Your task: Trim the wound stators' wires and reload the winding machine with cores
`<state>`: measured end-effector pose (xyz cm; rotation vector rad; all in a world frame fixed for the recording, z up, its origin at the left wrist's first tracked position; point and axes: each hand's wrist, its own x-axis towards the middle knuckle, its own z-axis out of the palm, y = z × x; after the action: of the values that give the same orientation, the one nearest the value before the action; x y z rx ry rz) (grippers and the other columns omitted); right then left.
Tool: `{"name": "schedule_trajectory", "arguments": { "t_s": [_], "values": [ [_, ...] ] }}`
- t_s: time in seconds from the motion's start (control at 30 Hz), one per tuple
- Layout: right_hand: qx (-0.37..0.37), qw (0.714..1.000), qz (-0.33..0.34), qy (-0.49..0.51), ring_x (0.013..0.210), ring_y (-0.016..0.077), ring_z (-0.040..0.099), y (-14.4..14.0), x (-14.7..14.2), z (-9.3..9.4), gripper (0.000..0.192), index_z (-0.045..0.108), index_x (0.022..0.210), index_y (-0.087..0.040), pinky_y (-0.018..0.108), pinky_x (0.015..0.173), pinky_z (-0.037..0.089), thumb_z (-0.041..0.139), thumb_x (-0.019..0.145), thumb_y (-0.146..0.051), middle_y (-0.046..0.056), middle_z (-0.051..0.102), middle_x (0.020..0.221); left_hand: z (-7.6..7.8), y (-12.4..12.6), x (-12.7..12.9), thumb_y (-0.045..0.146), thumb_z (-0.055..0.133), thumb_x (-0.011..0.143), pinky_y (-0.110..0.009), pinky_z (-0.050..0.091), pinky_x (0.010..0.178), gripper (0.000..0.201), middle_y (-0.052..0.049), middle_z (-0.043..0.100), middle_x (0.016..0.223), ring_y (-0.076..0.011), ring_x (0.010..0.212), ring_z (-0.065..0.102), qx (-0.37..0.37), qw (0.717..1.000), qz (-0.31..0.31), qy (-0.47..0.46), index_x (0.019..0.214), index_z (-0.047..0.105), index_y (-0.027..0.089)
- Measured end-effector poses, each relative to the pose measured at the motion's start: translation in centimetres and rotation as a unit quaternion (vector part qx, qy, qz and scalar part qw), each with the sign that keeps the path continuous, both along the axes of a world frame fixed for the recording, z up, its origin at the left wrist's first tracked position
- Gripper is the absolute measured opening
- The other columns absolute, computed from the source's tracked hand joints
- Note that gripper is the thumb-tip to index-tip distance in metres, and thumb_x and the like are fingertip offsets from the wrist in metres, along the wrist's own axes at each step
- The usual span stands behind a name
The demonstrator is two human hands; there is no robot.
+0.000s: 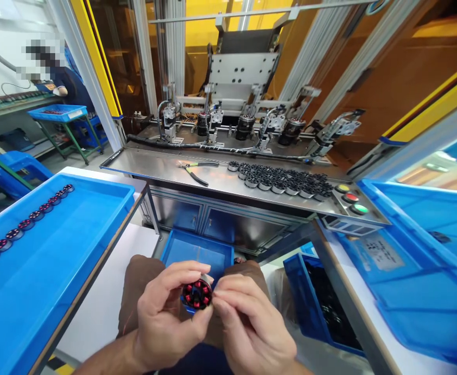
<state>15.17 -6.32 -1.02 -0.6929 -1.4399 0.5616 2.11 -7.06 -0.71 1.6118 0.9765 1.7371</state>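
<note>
The red-wound motor stator (197, 295) sits between the thumb and curved fingers of your left hand (168, 308), closed around its rim. In your right hand (252, 322), thumb and forefinger come close together at its edge; whether they pinch something, I cannot tell. Beyond your fingertips lie cutting pliers (193, 174).

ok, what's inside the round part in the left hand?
Inside the round part, red segments ring a dark centre. The left hand covers some of its outer wall; the far face is turned away, unseen.
</note>
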Motion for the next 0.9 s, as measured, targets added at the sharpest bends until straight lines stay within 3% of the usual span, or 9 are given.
{"name": "schedule_trajectory", "arguments": {
  "t_s": [0.13, 0.27, 0.33, 0.43, 0.57, 0.77, 0.9],
  "values": [
    [-0.040, 0.999, 0.009, 0.007, 0.066, 0.0136, 0.060, 0.1, -0.5, -0.3, 0.016, 0.065, 0.085, -0.020, 0.025, 0.059, 0.052, 0.057, 0.089, -0.007, 0.002, 0.062, 0.071, -0.7, -0.3, -0.1, -0.002, 0.074, 0.072, -0.024, 0.060, 0.088, 0.053, -0.002, 0.073, 0.117, -0.0153, 0.099, 0.073, -0.035, 0.997, -0.034, -0.051, 0.113, 0.067, 0.030],
    [-0.021, 0.999, 0.022, -0.015, 0.068, 0.0137, 0.059, 0.8, 0.0, -0.9, 0.016, 0.062, 0.086, -0.020, 0.025, 0.061, 0.050, 0.054, 0.091, -0.008, 0.002, 0.061, 0.073, -0.8, 0.0, -1.3, 0.016, 0.086, 0.069, -0.025, 0.056, 0.094, 0.062, -0.005, 0.069, 0.124, -0.0204, 0.112, 0.068, -0.157, 0.978, -0.120, -0.062, 0.124, 0.062, 0.032],
    [-0.015, 0.999, 0.031, -0.032, 0.069, 0.0140, 0.059, 1.1, 0.3, -1.2, 0.016, 0.061, 0.088, -0.020, 0.026, 0.062, 0.050, 0.053, 0.090, -0.007, 0.002, 0.062, 0.075, -0.6, 0.3, -2.1, 0.030, 0.087, 0.069, -0.024, 0.056, 0.084, 0.065, -0.005, 0.070, 0.110, -0.0189, 0.098, 0.069, -0.235, 0.953, -0.182, -0.055, 0.128, 0.060, 0.029],
    [-0.009, 0.997, 0.042, -0.056, 0.070, 0.0135, 0.060, 1.4, 0.7, -1.3, 0.016, 0.061, 0.089, -0.020, 0.026, 0.063, 0.050, 0.054, 0.090, -0.006, 0.002, 0.063, 0.077, -0.6, 0.7, -2.9, 0.047, 0.074, 0.081, -0.024, 0.052, 0.069, 0.047, -0.002, 0.066, 0.084, -0.0142, 0.073, 0.064, -0.298, 0.908, -0.282, -0.081, 0.120, 0.061, 0.023],
    [-0.007, 0.996, 0.039, -0.085, 0.069, 0.0116, 0.059, 1.5, 0.8, -0.9, 0.016, 0.061, 0.086, -0.020, 0.023, 0.063, 0.049, 0.055, 0.089, -0.005, 0.001, 0.062, 0.074, -1.2, 0.8, -3.0, 0.052, 0.066, 0.086, -0.025, 0.050, 0.067, 0.044, -0.002, 0.064, 0.076, -0.0139, 0.068, 0.062, -0.294, 0.885, -0.328, -0.152, 0.116, 0.062, 0.020],
    [-0.010, 0.995, 0.018, -0.094, 0.068, 0.0105, 0.058, 1.7, 0.9, -0.7, 0.016, 0.061, 0.084, -0.018, 0.022, 0.063, 0.048, 0.055, 0.090, -0.005, 0.000, 0.061, 0.073, -2.2, 1.2, -3.2, 0.047, 0.061, 0.091, -0.025, 0.052, 0.065, 0.046, -0.006, 0.064, 0.097, -0.0154, 0.076, 0.068, -0.253, 0.876, -0.362, -0.192, 0.132, 0.058, 0.026],
    [-0.034, 0.995, 0.028, -0.087, 0.067, 0.0106, 0.058, 1.9, 0.9, -0.8, 0.016, 0.061, 0.082, -0.018, 0.022, 0.062, 0.047, 0.055, 0.091, -0.007, 0.000, 0.061, 0.071, -1.9, 1.3, -3.8, 0.044, 0.059, 0.093, -0.030, 0.055, 0.078, 0.028, -0.009, 0.058, 0.119, -0.0193, 0.096, 0.065, -0.217, 0.896, -0.342, -0.179, 0.109, 0.070, 0.023]
  ]
}}
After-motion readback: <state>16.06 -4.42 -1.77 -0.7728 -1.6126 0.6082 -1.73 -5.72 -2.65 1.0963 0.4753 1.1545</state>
